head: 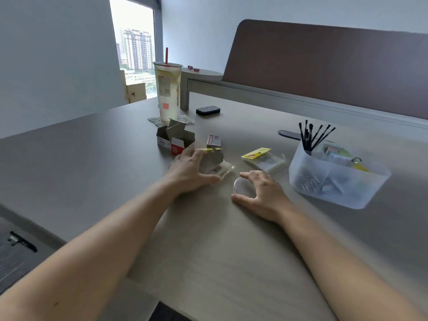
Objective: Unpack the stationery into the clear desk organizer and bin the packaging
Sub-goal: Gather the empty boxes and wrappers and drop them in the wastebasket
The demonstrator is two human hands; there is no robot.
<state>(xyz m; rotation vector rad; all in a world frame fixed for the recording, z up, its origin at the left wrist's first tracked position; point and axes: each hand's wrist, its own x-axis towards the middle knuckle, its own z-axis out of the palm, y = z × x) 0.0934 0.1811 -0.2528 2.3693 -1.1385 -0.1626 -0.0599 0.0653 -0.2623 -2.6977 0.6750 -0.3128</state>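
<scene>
From the head view, your left hand (193, 169) lies mid-frame, its grip curled round a crumpled clear packet (215, 164) on the tabletop (208, 239), while your right hand (261, 191) just right of it arches over a small clear round lid (240, 186), grip wide, fingertips touching the tabletop and holding nothing that you can make out. The organizer (335, 179) sits at the right of the frame with black pens (312, 137) upright in its far corner; a second packet (264, 159) lies between it and your hands, and an opened box (174, 140) and a small box (213, 141) stand above your left hand, below a cup (167, 89).
</scene>
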